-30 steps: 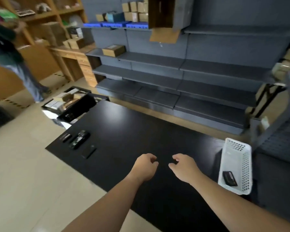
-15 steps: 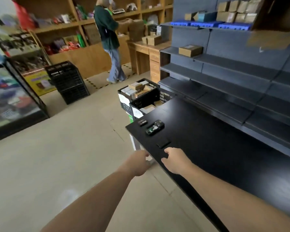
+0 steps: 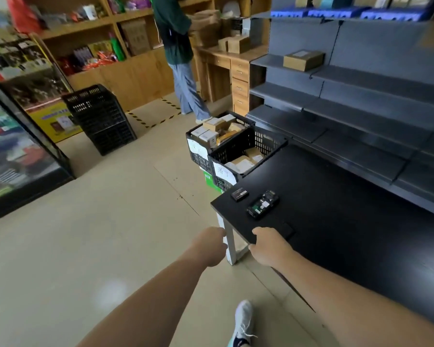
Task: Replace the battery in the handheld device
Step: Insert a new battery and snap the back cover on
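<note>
On the black table, near its left end, lies the black handheld device with its back open and a green board showing. A small black battery rests just left of it. A flat black cover piece lies on the table closer to me. My right hand hovers at the table's near edge beside that cover, fingers loosely curled, holding nothing. Off the table corner, over the floor, my left hand is also loosely curled and holds nothing.
Two black crates full of boxes stand past the table's left end. Grey shelving runs behind the table. A person stands at a wooden desk. Another black crate stack sits on the floor at left. My shoe is below.
My view has swung left and nearer to the table's left end. The device and battery look closer now, and both hands have come up to the table corner.
</note>
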`<state>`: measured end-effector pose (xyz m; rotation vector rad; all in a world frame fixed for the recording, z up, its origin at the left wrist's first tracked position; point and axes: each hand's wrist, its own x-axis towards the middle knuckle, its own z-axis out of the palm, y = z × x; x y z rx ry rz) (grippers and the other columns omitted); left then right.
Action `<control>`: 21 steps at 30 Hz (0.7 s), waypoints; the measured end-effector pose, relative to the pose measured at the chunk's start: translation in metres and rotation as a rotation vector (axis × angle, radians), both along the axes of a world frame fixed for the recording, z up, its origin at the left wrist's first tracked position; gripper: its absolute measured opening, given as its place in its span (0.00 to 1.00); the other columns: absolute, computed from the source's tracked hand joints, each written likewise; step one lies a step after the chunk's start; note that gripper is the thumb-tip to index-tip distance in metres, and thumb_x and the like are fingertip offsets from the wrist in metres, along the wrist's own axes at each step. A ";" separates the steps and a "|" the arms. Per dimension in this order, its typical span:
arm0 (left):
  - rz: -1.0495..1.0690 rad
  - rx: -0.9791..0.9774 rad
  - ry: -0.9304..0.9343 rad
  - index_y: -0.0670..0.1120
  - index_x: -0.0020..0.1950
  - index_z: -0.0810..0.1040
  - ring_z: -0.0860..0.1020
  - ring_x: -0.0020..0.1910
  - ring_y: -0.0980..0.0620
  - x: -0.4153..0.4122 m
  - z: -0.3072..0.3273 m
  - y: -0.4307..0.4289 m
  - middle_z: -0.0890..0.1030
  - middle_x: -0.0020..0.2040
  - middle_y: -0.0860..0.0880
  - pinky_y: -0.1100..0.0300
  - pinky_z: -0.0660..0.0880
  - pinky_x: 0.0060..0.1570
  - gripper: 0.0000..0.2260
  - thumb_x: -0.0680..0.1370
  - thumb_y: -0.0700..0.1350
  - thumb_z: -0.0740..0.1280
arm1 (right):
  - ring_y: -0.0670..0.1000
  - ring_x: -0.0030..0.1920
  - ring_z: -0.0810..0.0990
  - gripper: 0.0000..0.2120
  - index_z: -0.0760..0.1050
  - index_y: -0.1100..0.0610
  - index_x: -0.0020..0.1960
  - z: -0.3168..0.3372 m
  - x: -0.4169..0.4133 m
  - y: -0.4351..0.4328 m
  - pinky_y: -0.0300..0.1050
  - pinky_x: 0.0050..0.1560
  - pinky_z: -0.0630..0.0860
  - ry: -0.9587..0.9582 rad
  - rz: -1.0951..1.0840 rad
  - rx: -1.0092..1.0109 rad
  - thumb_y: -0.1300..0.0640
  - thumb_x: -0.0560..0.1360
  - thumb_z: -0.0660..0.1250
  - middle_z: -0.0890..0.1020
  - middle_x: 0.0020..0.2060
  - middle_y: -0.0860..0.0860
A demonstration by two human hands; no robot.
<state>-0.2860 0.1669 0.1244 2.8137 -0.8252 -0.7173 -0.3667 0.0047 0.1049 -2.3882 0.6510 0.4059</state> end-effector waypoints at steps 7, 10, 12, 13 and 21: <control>-0.090 0.068 0.048 0.46 0.69 0.73 0.74 0.67 0.45 0.120 -0.025 -0.039 0.77 0.68 0.47 0.50 0.73 0.64 0.17 0.80 0.45 0.60 | 0.58 0.65 0.75 0.21 0.70 0.58 0.70 -0.032 0.104 -0.029 0.52 0.61 0.76 0.083 -0.028 -0.005 0.53 0.79 0.63 0.74 0.67 0.56; -0.114 0.054 0.075 0.45 0.68 0.75 0.76 0.64 0.44 0.161 -0.041 -0.053 0.78 0.66 0.46 0.51 0.75 0.61 0.17 0.80 0.44 0.60 | 0.59 0.66 0.74 0.21 0.69 0.58 0.70 -0.044 0.139 -0.036 0.53 0.63 0.75 0.116 -0.066 0.006 0.53 0.79 0.62 0.73 0.67 0.56; -0.132 0.050 0.118 0.45 0.69 0.74 0.75 0.65 0.45 0.183 -0.052 -0.060 0.78 0.66 0.46 0.52 0.74 0.62 0.17 0.80 0.44 0.60 | 0.59 0.66 0.74 0.21 0.70 0.58 0.69 -0.051 0.156 -0.038 0.53 0.63 0.75 0.131 -0.114 0.031 0.53 0.78 0.62 0.75 0.66 0.56; -0.144 0.050 0.145 0.45 0.70 0.73 0.75 0.66 0.45 0.192 -0.058 -0.064 0.77 0.67 0.47 0.52 0.74 0.62 0.18 0.80 0.44 0.61 | 0.59 0.66 0.75 0.21 0.70 0.58 0.68 -0.056 0.164 -0.038 0.53 0.62 0.75 0.141 -0.144 0.048 0.53 0.78 0.63 0.75 0.66 0.56; -0.253 0.002 0.325 0.43 0.65 0.75 0.78 0.59 0.42 0.264 -0.111 -0.100 0.81 0.60 0.43 0.54 0.75 0.57 0.16 0.77 0.41 0.63 | 0.59 0.66 0.75 0.22 0.68 0.61 0.69 -0.096 0.223 -0.033 0.52 0.64 0.74 0.155 -0.424 0.106 0.55 0.78 0.64 0.77 0.63 0.59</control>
